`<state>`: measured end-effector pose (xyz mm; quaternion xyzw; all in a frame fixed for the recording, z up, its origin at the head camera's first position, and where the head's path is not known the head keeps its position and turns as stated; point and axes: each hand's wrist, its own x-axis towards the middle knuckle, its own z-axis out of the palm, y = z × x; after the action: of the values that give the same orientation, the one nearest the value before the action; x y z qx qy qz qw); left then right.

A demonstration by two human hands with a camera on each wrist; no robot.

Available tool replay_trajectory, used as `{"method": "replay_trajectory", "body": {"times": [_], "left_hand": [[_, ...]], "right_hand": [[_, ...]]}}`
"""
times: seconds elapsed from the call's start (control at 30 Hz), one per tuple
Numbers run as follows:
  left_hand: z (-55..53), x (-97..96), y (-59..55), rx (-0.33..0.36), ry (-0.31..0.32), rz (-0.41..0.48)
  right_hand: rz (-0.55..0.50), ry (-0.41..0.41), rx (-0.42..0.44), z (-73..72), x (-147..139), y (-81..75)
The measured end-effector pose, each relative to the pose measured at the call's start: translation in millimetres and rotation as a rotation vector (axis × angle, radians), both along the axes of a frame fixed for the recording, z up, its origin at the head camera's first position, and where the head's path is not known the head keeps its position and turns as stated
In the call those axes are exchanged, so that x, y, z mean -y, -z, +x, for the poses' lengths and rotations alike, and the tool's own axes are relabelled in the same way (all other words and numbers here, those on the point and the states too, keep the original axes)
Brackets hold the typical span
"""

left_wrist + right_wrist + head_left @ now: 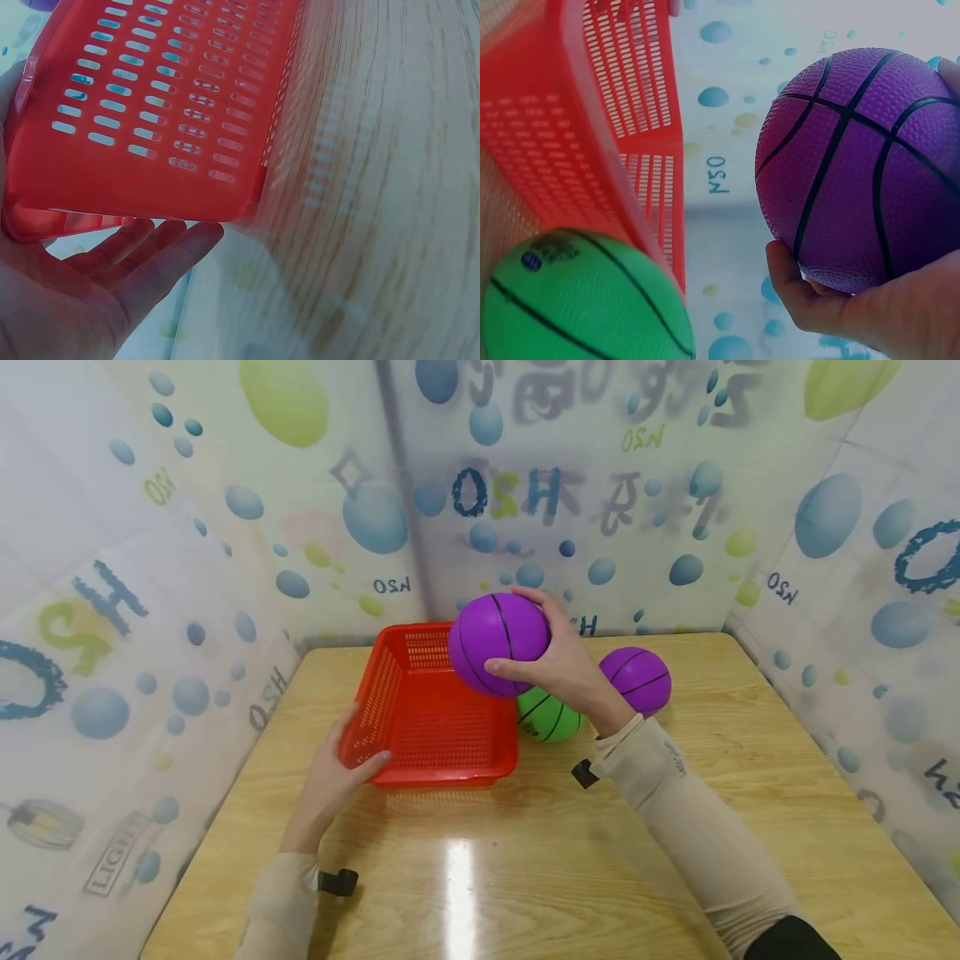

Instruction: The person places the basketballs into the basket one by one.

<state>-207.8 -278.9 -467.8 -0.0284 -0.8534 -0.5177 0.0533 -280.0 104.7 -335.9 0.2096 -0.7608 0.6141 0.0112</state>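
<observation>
My right hand (564, 667) grips a purple ball (480, 635) marked with black basketball lines, thumb across its near side and fingers over the far side. The ball is held up over the right edge of a red plastic basket (442, 775), whose inside shows no balls. At the basket's near left corner is my left hand (324, 789), with the thumb over the rim and the fingers along the outside. In the left wrist view, the slotted basket wall (150, 176) lies against those fingers. A green ball (551, 720) sits on the table just right of the basket, partly behind my right hand.
Another purple ball (641, 681) rests on the wooden table (525, 868), to the right of the green one and partly hidden by my right wrist. Patterned sheets (637, 527) with bubbles and letters wall in the table at the back and both sides.
</observation>
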Motion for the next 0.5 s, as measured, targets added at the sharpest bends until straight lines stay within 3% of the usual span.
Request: {"method": "replay_trajectory", "body": {"times": [0.27, 0.5], "left_hand": [[0.3, -1.5, -2.2, 0.015, 0.000, 0.017], [0.6, -0.9, -0.8, 0.044, -0.024, -0.016]], "right_hand": [[-0.033, -0.045, -0.014, -3.2, 15.0, 1.3], [0.006, -0.082, 0.009, -4.6, 25.6, 11.9]]}}
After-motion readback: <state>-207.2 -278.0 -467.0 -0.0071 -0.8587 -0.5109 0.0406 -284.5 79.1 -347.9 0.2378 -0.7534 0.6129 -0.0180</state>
